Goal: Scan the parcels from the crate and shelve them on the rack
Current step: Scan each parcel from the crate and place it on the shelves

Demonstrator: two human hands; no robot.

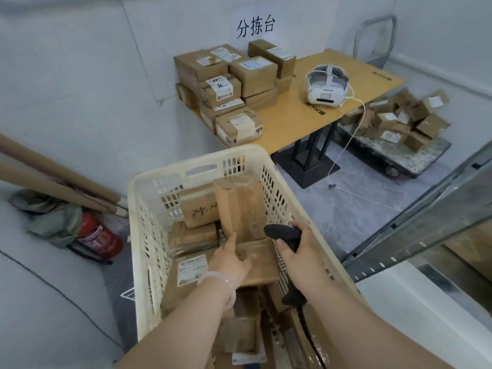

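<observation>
Two hands reach into a white plastic crate (138, 209) with slotted walls. The left hand (231, 259) lies on a flat brown cardboard parcel (266, 265), its fingers fairly straight and its thumb spread over the top, resting rather than gripping. A pale bangle (229, 287) circles that wrist. The right hand (298, 249) is curled around the grip of a black scanner (279, 233), held just above the flat parcel's right end with its head pointing left. The hands are apart, with the flat parcel between them.

Just beyond the left fingertips stands a tall parcel (239, 206), wrapped in clear tape and leaning against the crate's far wall. Beside it on the left is a box with handwriting (198, 209). Nearer the left wall lies a labelled parcel (186, 272) with a white shipping label facing up. More brown boxes fill the near end of the crate under both forearms.

To the right, a grey metal rack (415, 219) slants across the view. Left of the crate a red fire extinguisher (98, 235) lies on the floor. Farther off, a wooden desk (306, 121) carries a stack of boxes (229, 83) and a white headset (326, 86). Behind it, a trolley (415, 153) holds more parcels. A paper sign (255, 26) hangs on the wall.
</observation>
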